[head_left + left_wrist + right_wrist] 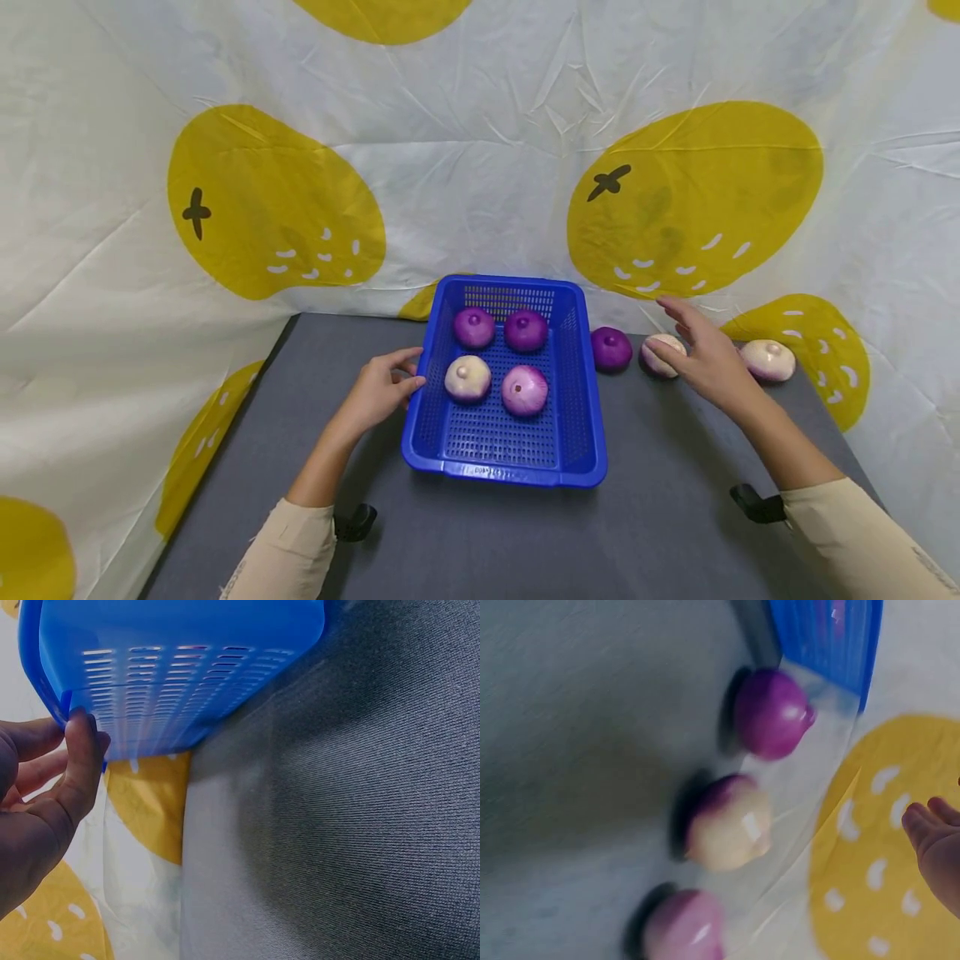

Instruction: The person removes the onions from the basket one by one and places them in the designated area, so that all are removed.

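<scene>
A blue plastic basket (498,472) with a perforated floor holds several onions, among them a purple onion (474,327), a white onion (468,379) and a pinkish onion (524,390). My left hand (377,388) grips the basket's left rim, thumb and fingers pinching it in the left wrist view. Raised over the row of onions right of the basket, my right hand (705,357) has its fingers extended and holds nothing. Below it lie a cream-and-purple onion (729,823), partly covered by the fingers in the head view, and a dark purple onion (611,349) beside the basket.
Another whitish onion (768,361) lies at the far right near the back edge of the dark grey table (495,542). A white cloth (480,200) with yellow fruit prints hangs close behind the table and along both sides.
</scene>
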`<state>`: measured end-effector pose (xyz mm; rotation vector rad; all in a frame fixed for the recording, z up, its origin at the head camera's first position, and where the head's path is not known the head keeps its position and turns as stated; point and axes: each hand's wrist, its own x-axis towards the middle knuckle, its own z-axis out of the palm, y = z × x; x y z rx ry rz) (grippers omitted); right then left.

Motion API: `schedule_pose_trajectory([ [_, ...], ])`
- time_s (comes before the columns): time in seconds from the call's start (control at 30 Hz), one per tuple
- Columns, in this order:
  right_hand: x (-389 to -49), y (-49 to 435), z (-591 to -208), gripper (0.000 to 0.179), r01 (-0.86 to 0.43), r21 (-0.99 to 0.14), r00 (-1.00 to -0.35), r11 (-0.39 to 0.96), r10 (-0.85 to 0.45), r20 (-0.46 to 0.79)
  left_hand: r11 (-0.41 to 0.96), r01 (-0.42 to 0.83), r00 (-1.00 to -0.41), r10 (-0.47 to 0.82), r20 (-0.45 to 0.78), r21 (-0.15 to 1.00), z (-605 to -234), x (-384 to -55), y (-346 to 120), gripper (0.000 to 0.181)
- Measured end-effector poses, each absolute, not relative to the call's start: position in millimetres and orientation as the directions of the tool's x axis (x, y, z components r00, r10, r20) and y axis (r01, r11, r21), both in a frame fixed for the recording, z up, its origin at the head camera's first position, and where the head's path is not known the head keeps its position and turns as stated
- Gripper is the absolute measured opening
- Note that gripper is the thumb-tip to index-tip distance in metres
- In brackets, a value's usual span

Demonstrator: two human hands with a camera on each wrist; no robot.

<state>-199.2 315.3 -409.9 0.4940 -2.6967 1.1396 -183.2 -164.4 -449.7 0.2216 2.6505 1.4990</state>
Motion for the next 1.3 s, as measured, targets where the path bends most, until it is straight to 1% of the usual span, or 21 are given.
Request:
schedule_pose_trajectory([
  [0.07,-203,303,-408,0.068,-0.459,-0.589,-0.887,0.666,-0.308,0.343,0.508,0.081,-0.986,0.168,-0.006,0.858,-449,-183,-164,0.052],
  [0.13,-207,290,-406,0.065,-0.533,-0.522,-0.845,0.666,-0.38,0.377,0.511,0.081,-0.986,0.166,-0.005,0.856,-449,-183,-164,0.052],
  [0.2,-210,278,-404,0.063,-0.581,-0.471,-0.813,0.664,-0.445,0.376,0.514,0.081,-0.986,0.164,-0.005,0.854,-449,-182,-164,0.052],
  [0.23,-212,271,-404,0.061,-0.598,-0.457,-0.801,0.658,-0.475,0.365,0.516,0.082,-0.986,0.164,-0.005,0.852,-449,-182,-164,0.052],
  [0.37,-214,244,-401,0.054,-0.641,-0.469,-0.761,0.608,-0.584,0.283,0.517,0.076,-0.987,0.16,-0.009,0.853,-449,-182,-164,0.052],
  [0.47,-215,222,-400,0.05,-0.677,-0.463,-0.712,0.572,-0.668,0.216,0.517,0.075,-0.987,0.158,-0.008,0.852,-449,-182,-164,0.052],
  [0.63,-217,190,-401,0.045,-0.744,-0.409,-0.611,0.528,-0.785,0.099,0.521,0.079,-0.987,0.161,-0.007,0.85,-449,-183,-165,0.052],
  [0.73,-218,176,-403,0.044,-0.761,-0.378,-0.57,0.527,-0.822,0.001,0.521,0.081,-0.987,0.158,-0.003,0.85,-450,-183,-164,0.051],
  [0.87,-221,165,-409,0.046,-0.762,-0.353,-0.531,0.543,-0.836,-0.14,0.512,0.097,-0.985,0.17,0.01,0.853,-452,-184,-164,0.051],
  [0.93,-222,161,-414,0.046,-0.769,-0.343,-0.51,0.539,-0.841,-0.179,0.499,0.102,-0.984,0.177,0.014,0.86,-452,-185,-165,0.051],
  [1.07,-224,157,-422,0.047,-0.791,-0.317,-0.484,0.523,-0.852,-0.199,0.482,0.097,-0.984,0.176,0.012,0.871,-453,-185,-164,0.051],
  [1.3,-225,153,-430,0.054,-0.834,-0.234,-0.474,0.501,-0.865,-0.162,0.494,0.085,-0.986,0.169,0.001,0.865,-452,-185,-165,0.051],
])
